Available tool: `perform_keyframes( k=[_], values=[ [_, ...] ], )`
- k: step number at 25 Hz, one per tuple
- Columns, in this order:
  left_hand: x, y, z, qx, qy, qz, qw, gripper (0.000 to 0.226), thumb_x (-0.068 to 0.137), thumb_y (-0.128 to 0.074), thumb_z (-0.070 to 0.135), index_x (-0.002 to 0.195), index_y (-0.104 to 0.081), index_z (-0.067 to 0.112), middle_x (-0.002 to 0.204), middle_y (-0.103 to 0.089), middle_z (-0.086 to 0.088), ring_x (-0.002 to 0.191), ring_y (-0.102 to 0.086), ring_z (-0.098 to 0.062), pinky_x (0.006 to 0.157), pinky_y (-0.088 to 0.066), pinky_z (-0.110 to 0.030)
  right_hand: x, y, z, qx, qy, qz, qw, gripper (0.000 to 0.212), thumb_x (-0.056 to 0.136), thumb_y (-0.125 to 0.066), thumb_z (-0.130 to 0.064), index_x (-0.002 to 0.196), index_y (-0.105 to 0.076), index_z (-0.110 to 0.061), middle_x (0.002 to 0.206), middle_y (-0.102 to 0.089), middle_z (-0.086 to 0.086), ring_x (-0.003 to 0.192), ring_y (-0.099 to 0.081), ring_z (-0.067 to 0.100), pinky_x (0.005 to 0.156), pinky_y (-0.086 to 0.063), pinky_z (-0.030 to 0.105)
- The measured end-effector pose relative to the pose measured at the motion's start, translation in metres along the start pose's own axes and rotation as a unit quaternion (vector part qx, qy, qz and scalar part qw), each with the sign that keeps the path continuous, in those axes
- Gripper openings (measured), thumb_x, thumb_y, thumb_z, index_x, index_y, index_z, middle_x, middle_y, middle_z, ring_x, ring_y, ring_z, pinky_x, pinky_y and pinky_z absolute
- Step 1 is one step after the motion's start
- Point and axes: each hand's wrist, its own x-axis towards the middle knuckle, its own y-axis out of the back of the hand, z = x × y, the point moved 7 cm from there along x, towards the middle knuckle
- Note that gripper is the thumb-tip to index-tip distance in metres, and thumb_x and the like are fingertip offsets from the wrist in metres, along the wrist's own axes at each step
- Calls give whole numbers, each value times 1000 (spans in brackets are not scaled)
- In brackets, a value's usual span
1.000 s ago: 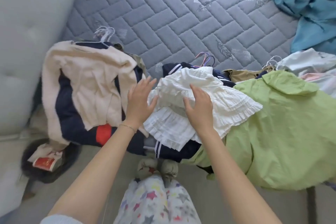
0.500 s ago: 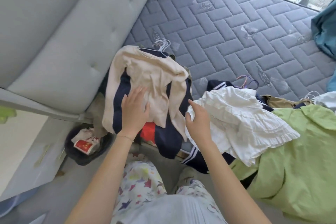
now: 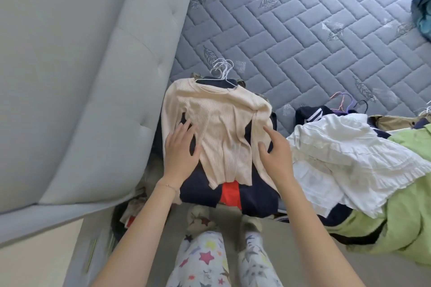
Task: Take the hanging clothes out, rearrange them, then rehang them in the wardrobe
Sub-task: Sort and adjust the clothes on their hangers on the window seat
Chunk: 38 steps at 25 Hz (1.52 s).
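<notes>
A cream ribbed top (image 3: pixel 224 123) on a white wire hanger (image 3: pixel 222 71) lies on a pile with a navy and red garment (image 3: pixel 254 196) beneath it, at the near edge of a quilted grey mattress (image 3: pixel 291 30). My left hand (image 3: pixel 180 154) rests flat on the pile's left side, over the cream sleeve and navy cloth. My right hand (image 3: pixel 276 151) hovers with loosely spread fingers at the cream top's right sleeve. To the right lie a white ruffled garment (image 3: pixel 345 154) and a light green garment (image 3: pixel 405 214).
A padded grey headboard (image 3: pixel 81 77) stands at the left. Pink, purple and black hangers (image 3: pixel 345 102) poke out behind the white garment. A teal cloth (image 3: pixel 423 11) lies at the far right. A dark bin (image 3: pixel 121 219) with scraps sits on the floor by my feet.
Both hands left the white ruffled garment and moved left onto the cream top's pile. My view swung left and up toward the headboard.
</notes>
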Motion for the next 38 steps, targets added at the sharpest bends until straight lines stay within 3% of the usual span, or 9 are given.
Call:
perform_keyframes(
  k=[6, 12, 16, 21, 26, 28, 31, 35, 38],
  values=[
    [84, -42, -48, -19, 16, -3, 1000, 55, 96, -55, 26, 148, -37, 21, 156, -33, 4, 146, -26, -17, 119, -20, -38, 74, -46, 9, 0, 7, -10, 1000, 48, 87, -55, -14, 135, -52, -13, 135, -56, 1, 128, -47, 16, 111, -35, 37],
    [149, -115, -103, -15, 30, -18, 999, 59, 97, -54, 28, 151, -31, 24, 159, -26, 5, 148, -18, -13, 121, -15, -45, 153, -111, 50, -27, 17, -35, 999, 48, 91, -56, -16, 138, -50, -18, 133, -55, -3, 124, -46, 13, 104, -31, 21],
    [188, -131, -123, 6, 4, 34, 999, 56, 98, -49, 34, 150, -33, 18, 160, -26, -2, 149, -18, -19, 121, -14, -46, 197, -138, 61, -31, 62, -33, 997, 47, 90, -57, -14, 136, -51, -17, 135, -54, 0, 128, -44, 17, 111, -33, 33],
    [220, -134, -140, -14, 28, 85, 996, 56, 98, -41, 32, 149, -34, 9, 158, -27, -10, 148, -19, -25, 121, -15, -44, 249, -165, 70, -75, 99, -25, 992, 47, 87, -55, -14, 134, -54, -11, 135, -57, 7, 128, -48, 26, 111, -33, 42],
    [251, -129, -144, 37, 20, 98, 994, 50, 101, -42, 25, 149, -35, 11, 160, -25, -8, 149, -16, -25, 121, -11, -42, 279, -185, 93, -137, 5, -63, 989, 51, 99, -39, -35, 148, -34, -19, 152, -38, 4, 143, -27, 26, 118, -13, 50],
    [269, -127, -147, 44, 23, 84, 995, 51, 102, -40, 23, 150, -32, 10, 159, -26, -11, 149, -17, -27, 122, -11, -41, 286, -185, 99, -133, -24, -70, 988, 53, 99, -38, -39, 146, -35, -16, 146, -44, 7, 136, -36, 29, 114, -20, 52],
    [288, -134, -154, 69, 19, 45, 996, 50, 104, -35, 23, 151, -30, 9, 158, -28, -13, 148, -21, -27, 122, -10, -39, 286, -183, 103, -155, -20, -58, 986, 47, 99, -42, -39, 137, -44, -12, 135, -49, 12, 125, -43, 32, 104, -32, 46],
    [304, -140, -159, 102, 24, 3, 994, 48, 105, -29, 26, 151, -30, 14, 158, -28, -9, 148, -20, -24, 121, -9, -39, 282, -187, 108, -201, -21, -74, 977, 44, 99, -42, -40, 131, -49, -10, 133, -48, 13, 122, -42, 32, 99, -33, 44],
    [311, -139, -161, 97, 38, -15, 994, 47, 105, -28, 27, 151, -32, 15, 158, -31, -7, 147, -21, -24, 120, -11, -42, 283, -186, 105, -185, -34, -35, 981, 42, 98, -41, -44, 118, -56, -10, 122, -54, 10, 114, -48, 30, 96, -33, 44]
  ],
)
